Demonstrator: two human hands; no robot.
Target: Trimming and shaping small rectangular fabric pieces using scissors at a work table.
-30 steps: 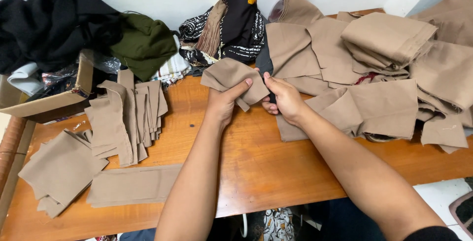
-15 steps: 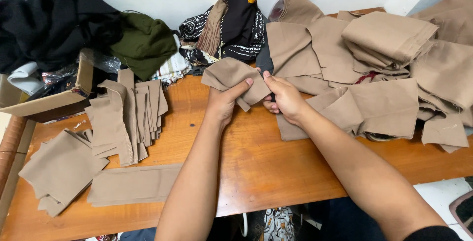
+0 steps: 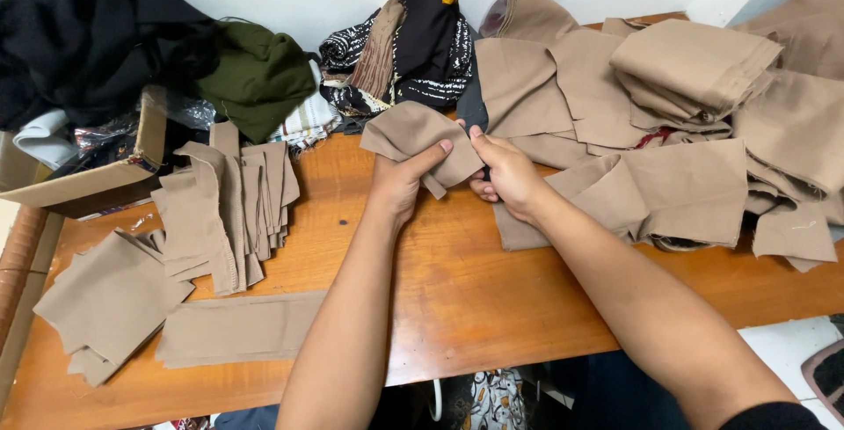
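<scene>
Both hands grip one small tan fabric piece (image 3: 413, 135) above the orange-brown wooden table (image 3: 457, 289).

The left hand (image 3: 400, 179) pinches its lower edge, thumb on top; the right hand (image 3: 505, 175) clasps the same edge just beside it. Beyond the right hand lies a heap of larger tan fabric panels (image 3: 668, 122); well left of the grip sit stacked narrow tan strips (image 3: 233, 206).

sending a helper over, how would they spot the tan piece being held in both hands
On the orange wooden table, look at its middle back edge. The small tan fabric piece is pinched between the left hand and right hand, lifted, unlike the tan pieces lying flat around it.
</scene>
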